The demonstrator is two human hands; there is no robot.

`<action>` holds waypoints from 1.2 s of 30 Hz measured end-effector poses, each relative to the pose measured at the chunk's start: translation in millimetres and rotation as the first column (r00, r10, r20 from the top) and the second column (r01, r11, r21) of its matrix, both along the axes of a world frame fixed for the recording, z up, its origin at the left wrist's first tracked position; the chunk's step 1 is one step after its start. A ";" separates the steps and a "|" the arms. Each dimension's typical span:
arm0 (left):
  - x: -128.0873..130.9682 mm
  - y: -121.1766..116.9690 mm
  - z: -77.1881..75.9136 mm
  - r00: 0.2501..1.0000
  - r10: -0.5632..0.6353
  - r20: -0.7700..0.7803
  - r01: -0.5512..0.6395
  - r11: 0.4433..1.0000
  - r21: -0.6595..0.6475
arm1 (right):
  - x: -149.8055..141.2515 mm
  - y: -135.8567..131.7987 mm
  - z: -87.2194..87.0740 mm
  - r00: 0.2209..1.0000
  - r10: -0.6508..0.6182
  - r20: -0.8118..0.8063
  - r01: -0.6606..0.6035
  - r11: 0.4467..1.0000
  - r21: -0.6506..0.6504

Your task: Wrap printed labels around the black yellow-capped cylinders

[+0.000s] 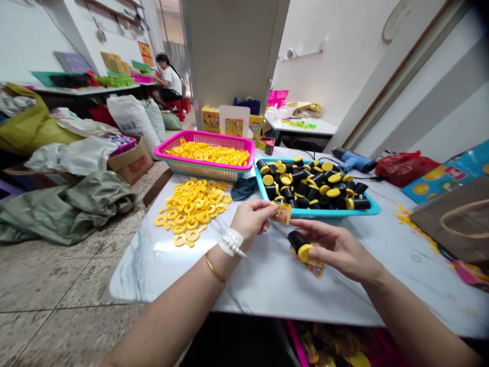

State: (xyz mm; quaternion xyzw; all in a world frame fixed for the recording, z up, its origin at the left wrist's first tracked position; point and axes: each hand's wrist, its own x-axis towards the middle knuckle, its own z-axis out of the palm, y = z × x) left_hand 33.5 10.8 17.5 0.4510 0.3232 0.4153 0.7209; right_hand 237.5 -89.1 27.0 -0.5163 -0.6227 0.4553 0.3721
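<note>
Black plastic cylinder with a round yellow cap (300, 245) is the piece to handle steadily: it lies tilted at the right hand (338, 250), thumb against the cap, the other fingers reaching along its far side. That grip looks light but closed on it, the index finger stretched out above the cylinder's black end. The left hand (250, 219) has thumb and forefinger pinched shut on one edge of a small yellow-orange printed film piece (282, 214), just beyond that index fingertip. Good handling here probably means a light pinch at the very edge – hard pressure could crease the film – and a steady thumb, so the cylinder does not roll. Another colourful printed film sheet (317, 268) shows below the cylinder (whether it is held or rests on the white marbled desk (252, 285), I cannot tell).
</note>
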 end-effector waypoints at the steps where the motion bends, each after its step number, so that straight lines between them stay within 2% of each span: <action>1: 0.9 0.1 -0.5 1.000 0.000 -0.011 0.000 1.000 0.000 | 0.0 -7.6 -7.6 0.997 -0.003 -0.083 0.001 0.999 -0.033; 3: 2.4 0.2 -1.2 0.999 0.002 -0.054 -0.002 1.000 0.003 | 0.6 -15.1 -20.5 0.975 -0.036 -0.217 0.016 0.996 -0.093; 5: 3.7 0.2 -1.9 0.993 0.018 -0.114 -0.015 0.999 0.029 | 0.3 -14.7 -28.2 0.962 -0.071 -0.264 0.028 0.986 -0.163; 6: 4.2 0.1 -2.4 0.989 0.030 -0.145 -0.022 0.998 0.058 | -1.0 -12.4 -30.0 0.969 -0.076 -0.235 0.030 0.980 -0.195; 8: 4.9 0.1 -3.8 0.978 0.047 -0.204 -0.018 0.990 0.143 | -6.0 -5.7 -30.7 0.997 -0.031 -0.073 0.016 0.980 -0.198; 10: 5.2 0.3 -5.9 0.962 0.071 -0.265 -0.005 0.970 0.243 | -13.4 1.0 -29.8 0.986 0.017 0.169 -0.004 0.997 -0.076; 13: 4.9 0.1 -8.8 0.923 0.169 -0.346 -0.032 0.929 0.369 | -22.1 4.5 -27.6 0.901 -0.078 0.426 -0.004 0.982 0.188; 15: 4.6 -1.0 -9.4 0.900 0.228 -0.372 -0.056 0.906 0.420 | -23.9 0.5 -24.7 0.865 -0.148 0.479 0.006 0.959 0.285; 18: 4.8 -3.3 -8.4 0.889 0.257 -0.379 -0.059 0.885 0.462 | -24.9 -11.6 -21.3 0.839 -0.170 0.517 -0.044 0.926 0.376; 20: 5.4 -4.8 -7.6 0.883 0.269 -0.385 -0.049 0.868 0.495 | -28.6 -19.5 -25.4 0.777 -0.144 0.612 -0.159 0.897 0.413; 23: 6.3 -6.5 -6.9 0.864 0.280 -0.419 -0.008 0.840 0.543 | -38.7 -26.1 -44.1 0.628 -0.151 0.764 -0.318 0.845 0.429; 26: 5.8 -7.3 -6.0 0.846 0.261 -0.465 0.057 0.823 0.566 | -45.1 -27.0 -61.6 0.552 -0.195 0.810 -0.325 0.845 0.425; 28: 4.6 -7.3 -4.9 0.839 0.249 -0.483 0.083 0.819 0.567 | -44.8 -26.2 -63.5 0.534 -0.178 0.827 -0.316 0.865 0.390; 31: 2.7 -6.6 -3.4 0.832 0.258 -0.491 0.077 0.823 0.562 | -41.5 -25.7 -54.2 0.554 -0.138 0.821 -0.313 0.880 0.358; 34: 2.6 -5.7 -2.8 0.835 0.273 -0.478 0.040 0.836 0.547 | -41.4 -27.5 -44.7 0.588 -0.177 0.789 -0.313 0.850 0.424; 36: 3.6 -5.1 -2.6 0.848 0.280 -0.451 -0.003 0.852 0.523 | -44.8 -29.5 -43.7 0.564 -0.217 0.797 -0.347 0.814 0.467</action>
